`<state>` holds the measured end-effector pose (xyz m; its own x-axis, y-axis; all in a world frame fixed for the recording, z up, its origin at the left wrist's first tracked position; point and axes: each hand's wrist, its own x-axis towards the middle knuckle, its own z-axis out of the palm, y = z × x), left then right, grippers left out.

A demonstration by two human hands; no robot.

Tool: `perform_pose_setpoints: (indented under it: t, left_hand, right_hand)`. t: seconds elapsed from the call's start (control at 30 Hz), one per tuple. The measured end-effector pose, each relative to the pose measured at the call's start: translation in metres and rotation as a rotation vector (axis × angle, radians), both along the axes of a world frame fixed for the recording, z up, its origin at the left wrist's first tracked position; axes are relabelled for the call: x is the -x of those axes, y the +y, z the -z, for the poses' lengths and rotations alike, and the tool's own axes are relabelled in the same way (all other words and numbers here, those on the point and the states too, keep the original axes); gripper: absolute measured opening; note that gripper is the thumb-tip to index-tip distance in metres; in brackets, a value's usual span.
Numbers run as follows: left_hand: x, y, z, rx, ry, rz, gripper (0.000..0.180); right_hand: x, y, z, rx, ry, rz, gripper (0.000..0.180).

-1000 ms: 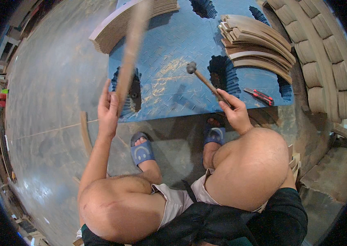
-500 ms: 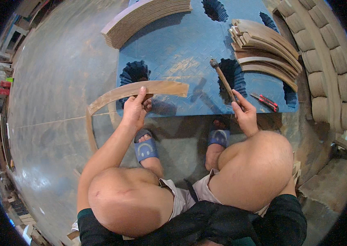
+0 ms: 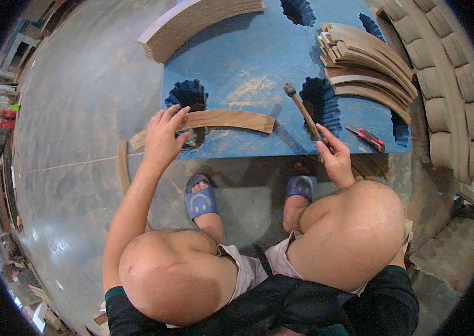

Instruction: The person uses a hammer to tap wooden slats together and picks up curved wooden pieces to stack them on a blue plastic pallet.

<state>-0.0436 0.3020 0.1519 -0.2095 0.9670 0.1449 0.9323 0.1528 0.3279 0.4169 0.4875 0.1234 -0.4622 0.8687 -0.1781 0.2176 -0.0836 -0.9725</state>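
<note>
Hammer [image 3: 303, 112]: 1, clasped by right grip [image 3: 335, 159] | 1 curved strip [image 3: 237, 120] beneath splayed left grip [image 3: 162, 136] | 1 knife [image 3: 368, 139]

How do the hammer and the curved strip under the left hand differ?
The hammer has a straight handle, while the strip is bowed. The hammer is gripped in the right hand; the strip lies under the open left hand. The hammer ends in a dark, rounded head, whereas the strip's visible end is cut flat. The hammer's handle and the strip both look brown and wooden.
</note>
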Motion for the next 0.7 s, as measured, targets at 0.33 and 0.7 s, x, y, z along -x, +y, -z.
perform_pose_setpoints:
  t: [0.33,0.7]
  left_hand:
    - [-0.002,-0.005,-0.002,-0.003,0.031,0.008,0.057]
    - [-0.072,-0.001,0.036,-0.118,-0.142,0.003,0.059]
  right_hand:
    - [0.009,0.016,-0.028,-0.164,-0.101,-0.111,0.050]
    - [0.062,0.011,-0.045,-0.845,-0.489,-0.471,0.051]
